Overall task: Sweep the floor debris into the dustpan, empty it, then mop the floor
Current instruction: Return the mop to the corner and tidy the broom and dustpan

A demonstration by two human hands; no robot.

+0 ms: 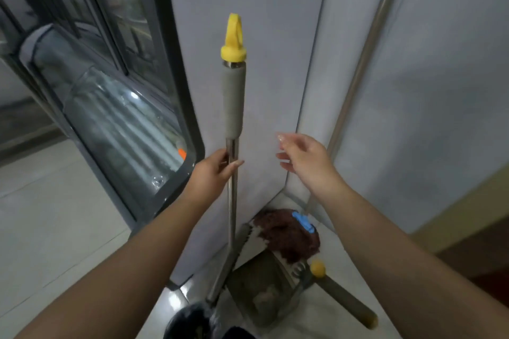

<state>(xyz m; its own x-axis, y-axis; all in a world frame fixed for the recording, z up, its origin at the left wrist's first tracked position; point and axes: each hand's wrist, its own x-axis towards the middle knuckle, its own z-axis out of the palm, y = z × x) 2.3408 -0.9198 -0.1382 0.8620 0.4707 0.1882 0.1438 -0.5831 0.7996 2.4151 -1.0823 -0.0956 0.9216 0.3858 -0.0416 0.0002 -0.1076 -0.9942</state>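
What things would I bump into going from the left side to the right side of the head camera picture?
Glass door → left hand gripping the dustpan handle → open right hand → mop pole leaning on the wall.

Both forearms are bare from the near edge up to the wrists, with no sleeve, watch or band on either. The left hand [213, 170] and the right hand [303, 155] wear no gloves or rings, and the right shows longish, pale, glossy fingernails. A dark, blurred shape, perhaps footwear, sits at the near bottom edge.
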